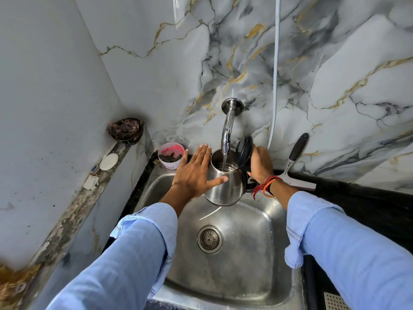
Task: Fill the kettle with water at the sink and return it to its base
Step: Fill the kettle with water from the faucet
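A steel kettle (pixel 225 186) with its black lid (pixel 244 148) flipped open hangs over the steel sink (pixel 257 253), tilted slightly. Water runs from the wall tap (pixel 228 128) straight into its mouth. My right hand (pixel 260 163) is shut on the kettle's black handle on the right side. My left hand (pixel 195 173) lies flat against the kettle's left side, fingers spread and thumb across the front of the body. The kettle's base is not in view.
A white cup with pink and dark contents (pixel 171 154) stands behind the sink's left corner. A squeegee (pixel 295 162) leans on the marble wall at right. A ledge at left holds a dark bowl (pixel 125 129) and soap (pixel 108 161). Black counter (pixel 357 204) lies right.
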The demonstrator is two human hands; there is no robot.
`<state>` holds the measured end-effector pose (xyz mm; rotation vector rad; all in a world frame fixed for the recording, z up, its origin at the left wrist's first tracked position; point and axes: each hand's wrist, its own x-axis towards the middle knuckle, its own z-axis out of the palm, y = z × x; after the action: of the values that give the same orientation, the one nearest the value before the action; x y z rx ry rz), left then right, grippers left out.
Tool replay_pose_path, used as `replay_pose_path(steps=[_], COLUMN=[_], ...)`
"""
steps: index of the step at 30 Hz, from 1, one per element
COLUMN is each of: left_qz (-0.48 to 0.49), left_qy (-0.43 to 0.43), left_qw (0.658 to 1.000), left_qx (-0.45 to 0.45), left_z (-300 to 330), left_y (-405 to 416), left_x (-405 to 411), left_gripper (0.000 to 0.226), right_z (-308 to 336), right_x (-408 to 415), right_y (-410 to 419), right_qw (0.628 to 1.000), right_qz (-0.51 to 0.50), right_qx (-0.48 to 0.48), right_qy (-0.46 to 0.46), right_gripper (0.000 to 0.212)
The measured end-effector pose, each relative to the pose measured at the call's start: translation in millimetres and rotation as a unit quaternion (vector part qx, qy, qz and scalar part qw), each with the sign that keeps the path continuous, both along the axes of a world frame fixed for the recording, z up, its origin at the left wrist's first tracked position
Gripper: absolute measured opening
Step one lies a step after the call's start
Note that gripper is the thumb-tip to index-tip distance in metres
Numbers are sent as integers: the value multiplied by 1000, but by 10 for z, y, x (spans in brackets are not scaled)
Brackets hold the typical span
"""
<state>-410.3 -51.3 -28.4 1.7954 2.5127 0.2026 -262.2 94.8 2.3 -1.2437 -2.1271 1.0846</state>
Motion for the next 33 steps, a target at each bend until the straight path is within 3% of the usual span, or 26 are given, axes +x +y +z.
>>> replay_pose_path(steps=[3,10,15,20,33], left_qz=[1,-1,-3,-3,-3], left_qy=[0,2,6,2,5], left_qw=[1000,1000,1000,1000,1000], left_qx=[-3,-2,0,0,-8], left_z=[8,12,16,1,6], left_y=[4,19,29,16,16], left_x=[-15,-9,5,5,3], left_gripper=[114,112,111,110,109], right_z=[-8,37,-23,3,-6], right_x=[-3,-14,17,19,28], right_y=[8,49,44,63,48], right_qw=[1000,998,1000,999,1000], right_qz=[-21,-21,-27,-9,-27], right_qx=[8,-12,2,0,15], right_qy=[-18,-53,2,-41,-6], right_gripper=[66,46,56,75,62])
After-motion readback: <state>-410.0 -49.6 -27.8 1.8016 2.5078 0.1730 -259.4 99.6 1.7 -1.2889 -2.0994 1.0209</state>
